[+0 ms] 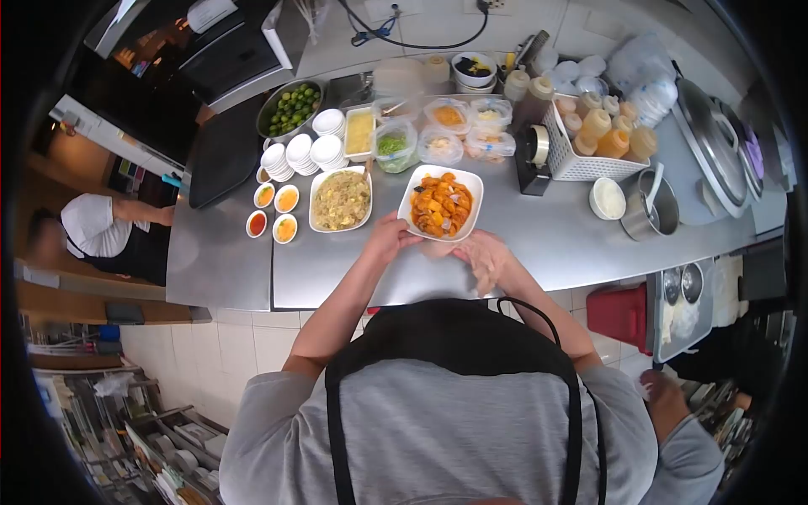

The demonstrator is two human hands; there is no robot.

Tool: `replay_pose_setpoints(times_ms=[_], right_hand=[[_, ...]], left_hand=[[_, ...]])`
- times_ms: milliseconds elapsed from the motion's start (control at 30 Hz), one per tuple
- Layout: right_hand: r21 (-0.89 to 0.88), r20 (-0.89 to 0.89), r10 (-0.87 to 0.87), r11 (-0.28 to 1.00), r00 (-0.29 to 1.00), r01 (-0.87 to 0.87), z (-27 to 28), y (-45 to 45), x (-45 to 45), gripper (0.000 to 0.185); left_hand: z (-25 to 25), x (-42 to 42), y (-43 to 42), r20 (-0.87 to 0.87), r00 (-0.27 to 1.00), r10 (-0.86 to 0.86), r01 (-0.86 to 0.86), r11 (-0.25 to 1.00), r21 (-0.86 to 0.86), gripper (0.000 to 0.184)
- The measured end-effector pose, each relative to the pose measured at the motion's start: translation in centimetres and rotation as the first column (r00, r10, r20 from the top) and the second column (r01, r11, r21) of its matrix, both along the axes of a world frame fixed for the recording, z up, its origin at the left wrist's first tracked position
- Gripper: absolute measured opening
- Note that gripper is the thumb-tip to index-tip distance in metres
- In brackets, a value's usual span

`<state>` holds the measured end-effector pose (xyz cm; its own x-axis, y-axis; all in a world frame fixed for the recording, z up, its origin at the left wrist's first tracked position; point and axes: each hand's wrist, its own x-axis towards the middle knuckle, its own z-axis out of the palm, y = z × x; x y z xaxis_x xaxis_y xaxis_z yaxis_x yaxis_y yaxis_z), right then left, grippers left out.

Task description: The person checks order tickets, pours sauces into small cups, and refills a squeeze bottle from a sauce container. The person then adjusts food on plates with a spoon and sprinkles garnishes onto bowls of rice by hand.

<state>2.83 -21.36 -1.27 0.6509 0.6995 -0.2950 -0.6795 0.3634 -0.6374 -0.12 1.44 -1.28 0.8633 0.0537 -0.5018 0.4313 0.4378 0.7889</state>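
A white square bowl (442,204) of orange, saucy food is held just over the steel counter's front part. My left hand (391,238) grips its lower left corner, fingers closed on the rim. At the bowl's lower right edge is my right hand (486,255), smeared by motion, with something pale and see-through around its fingers; its grip is not clear. Left of the bowl, a white square dish (340,200) of fried rice stands on the counter. Four small sauce cups, among them a red one (257,223), sit farther left.
Behind the bowl are lidded tubs (393,145), stacked white saucers (326,151) and a bowl of limes (292,109). A white basket of bottles (593,160) and a steel pot (652,210) stand right. One person (97,225) is at the left, another person's arm (673,412) at the lower right.
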Motion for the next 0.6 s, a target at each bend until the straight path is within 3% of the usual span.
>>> replay_pose_setpoints(times_ms=[33, 67, 100, 133, 167, 200, 267, 300, 333, 400, 467, 533, 600], right_hand=[[0.052, -0.162, 0.012, 0.999, 0.987, -0.004, 0.1, -0.6, 0.2, 0.034], [0.051, -0.165, 0.023, 0.999, 0.986, -0.015, -1.9, -1.6, 1.2, 0.034], [-0.123, 0.247, 0.03, 0.992, 0.969, 0.0, -5.3, -2.7, 2.9, 0.031], [-0.269, 0.611, 0.103, 0.96, 0.785, 0.083, -7.1, -3.0, 4.3, 0.028], [-0.257, 0.399, -0.11, 0.939, 0.91, 0.226, -5.4, -3.0, 5.3, 0.026], [-0.286, 0.155, -0.329, 0.888, 0.931, 0.361, -2.8, -3.0, 6.2, 0.024], [-0.491, 0.665, -0.069, 0.711, 0.744, 0.504, -0.6, -2.9, 8.1, 0.019], [-0.53, 0.804, 0.117, 0.585, 0.583, 0.613, -1.4, -2.7, 9.7, 0.015], [-0.516, 0.855, 0.327, 0.458, 0.403, 0.724, -2.2, -2.5, 11.0, 0.011], [-0.305, 0.894, 0.437, 0.418, 0.105, 0.856, -0.7, 0.2, 11.0, 0.01], [-0.315, 0.922, 0.376, 0.591, 0.092, 0.742, -2.0, 3.6, 12.5, 0.009], [-0.45, 0.893, 0.398, 0.759, 0.212, 0.471, -3.8, 7.2, 13.6, 0.011], [-0.501, 0.865, 0.431, 0.775, 0.257, 0.387, -2.9, 9.6, 12.2, 0.012]], left_hand=[[-0.4, -0.2, 0.4, -0.014, 0.998, 0.056, -0.057, 0.998, -0.021, 0.027], [-1.1, -0.5, 0.8, -0.017, 0.998, 0.067, -0.068, 0.997, -0.021, 0.027], [-1.8, -0.7, 1.3, -0.031, 0.993, 0.118, -0.119, 0.993, -0.011, 0.027], [-2.5, -1.0, 1.7, -0.042, 0.985, 0.168, -0.168, 0.986, 0.0, 0.028], [-3.0, -1.2, 2.2, -0.041, 0.984, 0.175, -0.176, 0.984, -0.001, 0.028], [-3.4, -1.5, 2.7, -0.035, 0.985, 0.171, -0.169, 0.984, 0.057, 0.027], [-3.6, -2.1, 3.5, -0.037, 0.985, 0.166, -0.161, 0.98, 0.117, 0.026], [-3.3, -2.4, 3.7, -0.051, 0.991, 0.125, -0.117, 0.983, 0.143, 0.027], [-2.9, -2.8, 3.7, -0.069, 0.994, 0.082, -0.07, 0.983, 0.168, 0.028], [-2.3, -3.3, 3.5, -0.077, 0.997, 0.028, -0.015, 0.986, 0.167, 0.03], [-1.9, -3.5, 3.1, -0.076, 0.997, -0.026, 0.039, 0.985, 0.167, 0.032], [-1.9, -3.6, 2.6, -0.05, 0.995, -0.086, 0.094, 0.981, 0.168, 0.037], [-2.0, -3.7, 2.4, -0.062, 0.994, -0.094, 0.104, 0.978, 0.18, 0.036]])
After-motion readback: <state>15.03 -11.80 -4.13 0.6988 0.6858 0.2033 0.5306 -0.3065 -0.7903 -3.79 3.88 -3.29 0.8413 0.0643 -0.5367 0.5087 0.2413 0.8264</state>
